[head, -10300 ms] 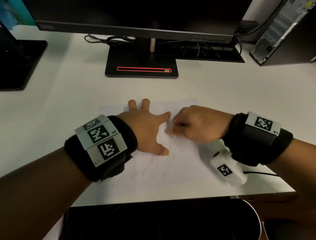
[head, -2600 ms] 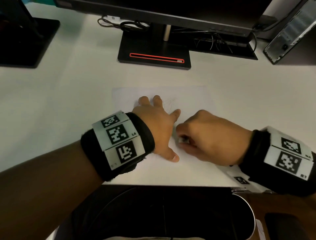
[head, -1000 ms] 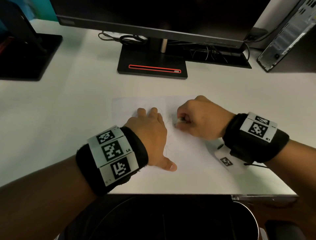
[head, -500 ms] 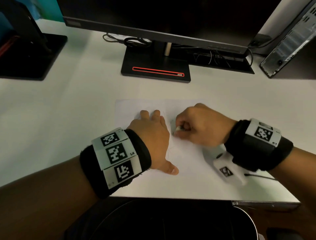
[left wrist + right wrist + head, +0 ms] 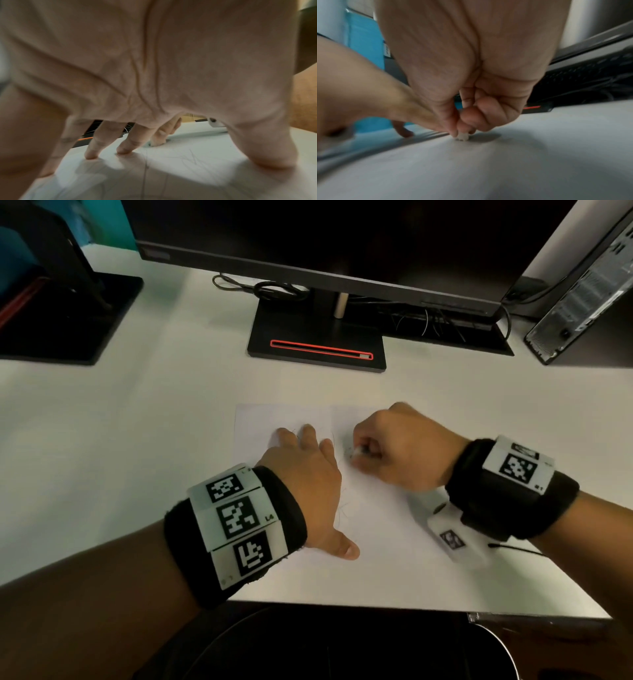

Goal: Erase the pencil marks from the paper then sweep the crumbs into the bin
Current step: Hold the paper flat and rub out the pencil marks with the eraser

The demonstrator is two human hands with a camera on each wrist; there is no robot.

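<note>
A white sheet of paper (image 5: 383,529) lies on the desk in front of me. Faint pencil scribbles (image 5: 193,161) show between my hands. My left hand (image 5: 308,484) presses flat on the sheet with fingers spread; its fingertips (image 5: 91,154) rest on the paper. My right hand (image 5: 394,453) is curled into a fist and pinches a small white eraser (image 5: 462,136) between thumb and fingers, its tip touching the paper (image 5: 505,169). In the head view the eraser (image 5: 356,453) peeks out at the thumb. A round bin (image 5: 493,648) sits below the desk's front edge.
A monitor stand (image 5: 317,344) with a red-edged slot stands behind the paper, with cables (image 5: 267,289) around it. A second black stand (image 5: 68,316) is at far left, a computer tower (image 5: 582,296) at far right. The desk edge (image 5: 534,616) runs just below my wrists.
Over ten seconds the scribbles near the sheet's front have faded. In the last second my right hand with the eraser stays at the upper middle of the sheet, shifting slightly; the left hand keeps pressing.
</note>
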